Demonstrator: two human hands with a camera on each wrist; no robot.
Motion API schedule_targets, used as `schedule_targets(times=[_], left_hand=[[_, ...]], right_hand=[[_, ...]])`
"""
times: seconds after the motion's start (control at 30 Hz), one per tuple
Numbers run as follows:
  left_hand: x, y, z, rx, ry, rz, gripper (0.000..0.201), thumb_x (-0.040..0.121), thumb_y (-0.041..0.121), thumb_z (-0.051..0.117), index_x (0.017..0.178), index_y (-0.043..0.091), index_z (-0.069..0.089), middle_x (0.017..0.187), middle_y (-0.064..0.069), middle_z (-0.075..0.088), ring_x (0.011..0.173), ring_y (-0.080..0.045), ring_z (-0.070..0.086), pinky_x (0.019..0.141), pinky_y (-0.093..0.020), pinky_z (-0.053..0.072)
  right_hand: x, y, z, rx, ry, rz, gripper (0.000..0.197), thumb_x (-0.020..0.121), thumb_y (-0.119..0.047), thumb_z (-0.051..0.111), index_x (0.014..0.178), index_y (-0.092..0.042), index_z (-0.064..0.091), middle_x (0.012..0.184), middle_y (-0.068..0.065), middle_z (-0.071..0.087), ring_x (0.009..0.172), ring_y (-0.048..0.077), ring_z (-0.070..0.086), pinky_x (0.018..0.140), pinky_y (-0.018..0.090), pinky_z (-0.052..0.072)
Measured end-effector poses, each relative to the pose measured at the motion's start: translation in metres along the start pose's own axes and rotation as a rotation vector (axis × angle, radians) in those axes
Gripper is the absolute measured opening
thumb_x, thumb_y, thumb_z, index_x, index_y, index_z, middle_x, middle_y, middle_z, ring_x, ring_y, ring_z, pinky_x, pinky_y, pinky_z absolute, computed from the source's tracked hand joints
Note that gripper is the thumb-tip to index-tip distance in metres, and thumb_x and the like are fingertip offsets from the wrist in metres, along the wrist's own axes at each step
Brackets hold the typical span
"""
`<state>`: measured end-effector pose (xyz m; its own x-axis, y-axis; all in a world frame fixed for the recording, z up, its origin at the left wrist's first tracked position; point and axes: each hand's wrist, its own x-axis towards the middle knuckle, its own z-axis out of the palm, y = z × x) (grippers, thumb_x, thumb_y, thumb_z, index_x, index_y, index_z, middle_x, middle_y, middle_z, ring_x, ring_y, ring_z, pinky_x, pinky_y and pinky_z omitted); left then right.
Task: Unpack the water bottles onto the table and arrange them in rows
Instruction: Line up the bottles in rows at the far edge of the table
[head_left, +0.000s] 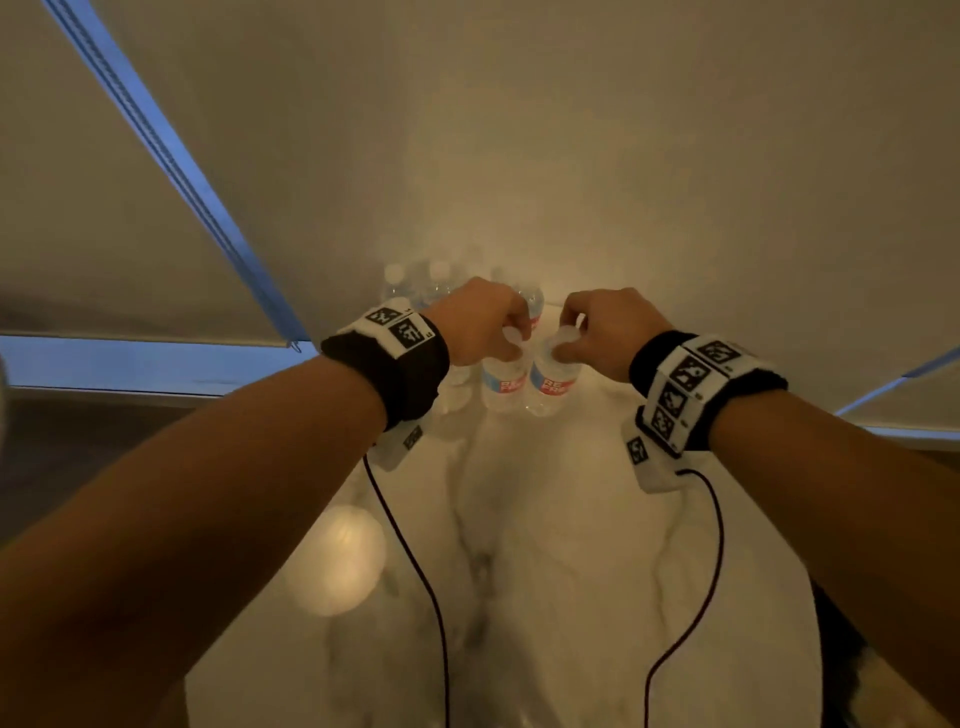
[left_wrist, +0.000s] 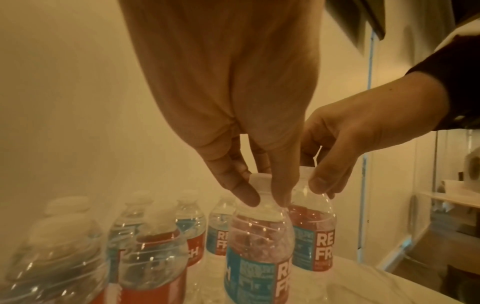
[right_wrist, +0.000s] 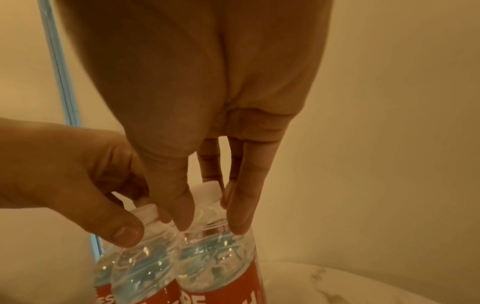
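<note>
Two clear water bottles with white caps and red-and-blue labels stand upright side by side at the far end of the white marble table (head_left: 545, 571). My left hand (head_left: 506, 332) pinches the neck of the left bottle (head_left: 500, 387) just under its cap. My right hand (head_left: 569, 338) pinches the right bottle (head_left: 550, 387) the same way. In the left wrist view, my left hand (left_wrist: 263, 197) grips its bottle (left_wrist: 259, 253) from above, with the other bottle (left_wrist: 314, 236) just behind. The right wrist view shows my right hand (right_wrist: 211, 222) around the cap of its bottle (right_wrist: 218, 265).
Several more bottles (left_wrist: 155, 236) stand grouped to the left of and behind the two held ones, against the wall. The table's right edge (left_wrist: 389, 277) lies close by. Two thin cables (head_left: 415, 571) hang from my wristbands over the near tabletop.
</note>
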<state>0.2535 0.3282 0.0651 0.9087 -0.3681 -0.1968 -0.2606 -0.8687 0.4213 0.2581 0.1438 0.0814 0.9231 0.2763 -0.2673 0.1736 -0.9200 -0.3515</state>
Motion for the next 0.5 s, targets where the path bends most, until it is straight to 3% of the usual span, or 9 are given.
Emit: schedule_targets(times=[0.13, 0.27, 0.4, 0.5], left_hand=[[0.026, -0.026, 0.001, 0.002, -0.031, -0.038, 0.031, 0.084, 0.013, 0.072, 0.115, 0.018, 0.070, 0.107, -0.003, 0.066, 0.078, -0.014, 0.059, 0.065, -0.015, 0.038], [0.043, -0.047, 0.000, 0.060, -0.043, -0.027, 0.034, 0.082, 0.011, 0.074, 0.114, 0.021, 0.072, 0.114, -0.006, 0.068, 0.099, -0.024, 0.063, 0.076, -0.027, 0.039], [0.053, -0.053, 0.004, 0.072, -0.059, 0.006, 0.036, 0.080, 0.007, 0.072, 0.113, 0.021, 0.072, 0.114, -0.005, 0.065, 0.096, -0.021, 0.060, 0.077, -0.027, 0.040], [0.057, -0.056, 0.010, 0.068, -0.061, 0.023, 0.034, 0.080, 0.006, 0.070, 0.112, 0.018, 0.073, 0.114, -0.008, 0.066, 0.100, -0.025, 0.064, 0.079, -0.030, 0.045]], right_hand=[[0.037, -0.003, 0.012, 0.010, 0.011, -0.001, 0.029, 0.077, -0.030, 0.076, 0.099, -0.016, 0.065, 0.095, 0.006, 0.066, 0.084, 0.025, 0.060, 0.066, 0.030, 0.043], [0.062, -0.005, 0.024, 0.044, 0.052, 0.007, 0.028, 0.077, -0.030, 0.075, 0.096, -0.013, 0.064, 0.092, 0.010, 0.066, 0.083, 0.029, 0.062, 0.063, 0.030, 0.043], [0.075, -0.006, 0.033, 0.049, 0.068, 0.013, 0.030, 0.080, -0.030, 0.074, 0.100, -0.011, 0.064, 0.091, 0.008, 0.062, 0.084, 0.029, 0.060, 0.069, 0.032, 0.047], [0.081, -0.002, 0.040, 0.077, 0.080, 0.018, 0.029, 0.080, -0.031, 0.073, 0.098, -0.011, 0.062, 0.088, 0.008, 0.061, 0.079, 0.027, 0.057, 0.067, 0.031, 0.045]])
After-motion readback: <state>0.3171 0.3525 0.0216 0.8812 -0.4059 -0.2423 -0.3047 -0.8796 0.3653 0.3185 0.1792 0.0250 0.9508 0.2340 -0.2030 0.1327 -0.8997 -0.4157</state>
